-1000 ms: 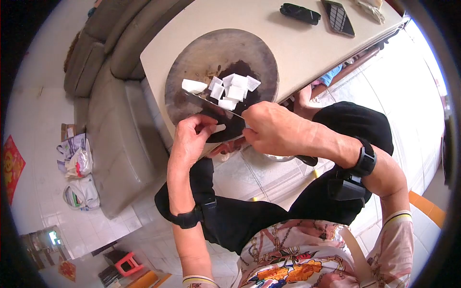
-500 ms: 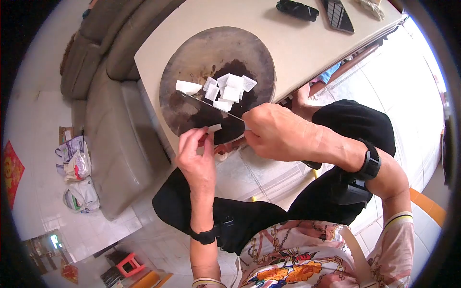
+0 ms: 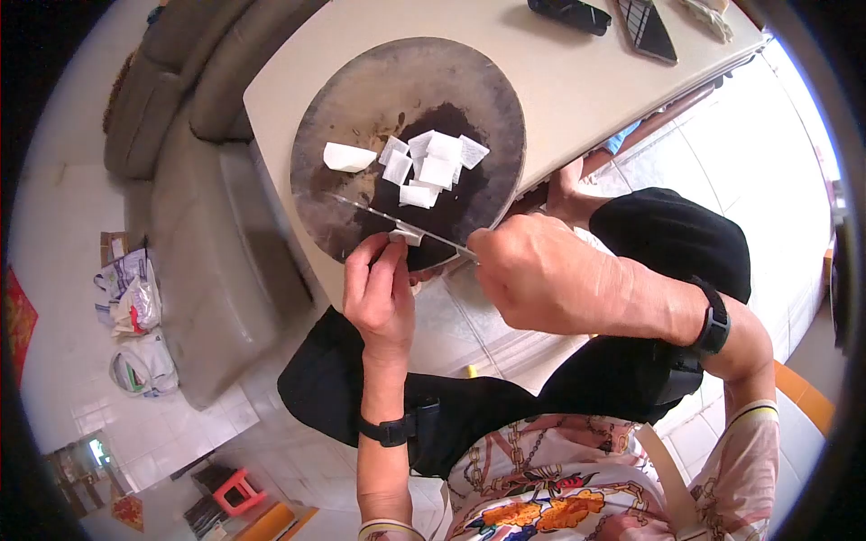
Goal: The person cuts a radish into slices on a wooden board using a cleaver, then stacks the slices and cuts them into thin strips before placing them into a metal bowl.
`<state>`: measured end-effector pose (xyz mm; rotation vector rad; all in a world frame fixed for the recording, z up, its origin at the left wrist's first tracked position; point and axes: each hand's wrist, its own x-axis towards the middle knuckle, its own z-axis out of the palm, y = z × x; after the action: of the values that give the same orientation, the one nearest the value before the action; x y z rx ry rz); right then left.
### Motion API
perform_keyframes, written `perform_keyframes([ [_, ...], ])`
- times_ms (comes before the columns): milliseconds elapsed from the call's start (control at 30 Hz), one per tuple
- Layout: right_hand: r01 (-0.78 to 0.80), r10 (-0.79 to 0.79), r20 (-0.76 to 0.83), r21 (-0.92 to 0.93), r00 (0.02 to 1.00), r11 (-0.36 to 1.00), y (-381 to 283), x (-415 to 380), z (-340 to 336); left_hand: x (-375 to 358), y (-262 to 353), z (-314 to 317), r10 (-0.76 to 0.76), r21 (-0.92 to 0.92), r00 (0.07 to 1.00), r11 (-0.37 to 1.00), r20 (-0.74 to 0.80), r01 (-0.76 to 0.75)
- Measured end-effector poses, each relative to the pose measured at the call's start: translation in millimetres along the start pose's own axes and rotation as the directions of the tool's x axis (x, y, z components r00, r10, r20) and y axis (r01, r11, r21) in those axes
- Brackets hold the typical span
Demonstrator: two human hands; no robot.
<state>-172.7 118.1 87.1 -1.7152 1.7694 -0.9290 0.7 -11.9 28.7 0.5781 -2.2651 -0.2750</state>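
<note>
My right hand (image 3: 546, 275) is closed around the handle of a knife (image 3: 392, 219), whose thin blade reaches left across the near part of a round, dark-stained chopping board (image 3: 347, 95). Just in front of the blade, my left hand (image 3: 377, 293) pinches a small white piece (image 3: 409, 237) at the board's near edge. Beyond the knife lies a loose pile of flat, squarish white pieces (image 3: 439, 169). A larger white chunk (image 3: 349, 157) rests apart, left of the pile. What the white stuff is cannot be made out.
The board sits on a pale table (image 3: 577, 95). A black case (image 3: 570, 14) and a phone (image 3: 646, 31) lie at its far side. A grey sofa (image 3: 221, 261) stands to the left, with bags (image 3: 135, 311) on the floor beyond. Another person's leg (image 3: 566, 194) shows beside the table.
The knife and my right hand have moved nearer to me, and the blade now lies close to the small piece. My left hand still pinches that piece, now lower against the board.
</note>
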Motion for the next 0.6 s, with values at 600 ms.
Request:
perform_keyframes([
  [600,0.06,-0.046,0.134,-0.101,0.99,0.993,-20,-7,-8,-13,-10,4,-0.012,-0.002,0.999,1.0,0.032,0.013],
])
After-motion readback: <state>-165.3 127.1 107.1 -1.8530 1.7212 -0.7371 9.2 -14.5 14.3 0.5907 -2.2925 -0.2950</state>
